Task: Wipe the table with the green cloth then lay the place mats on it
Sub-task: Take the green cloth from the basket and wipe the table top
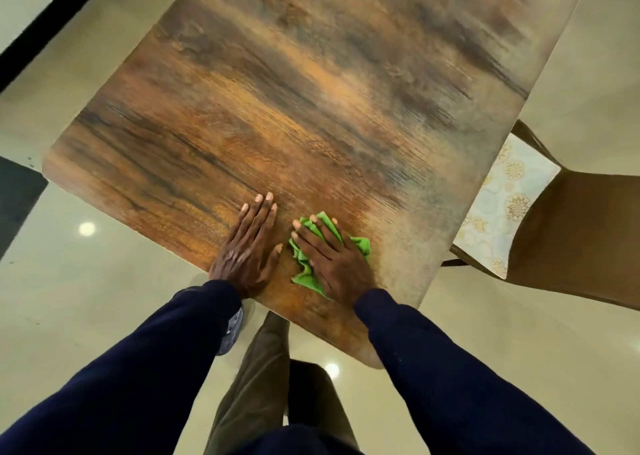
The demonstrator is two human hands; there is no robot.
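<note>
On wood-grain table (pixel 311 90), perhaps laminate: right fingers (pixel 323 233) splayed on crumpled green cloth (pixel 361 245); left fingers (pixel 261 213) flat, empty.

Head camera looks steeply down, apparently close, over the table (pixel 311 115).

Crumpled green cloth (pixel 302 270) flat on wooden table (pixel 311 108), near edge
</note>
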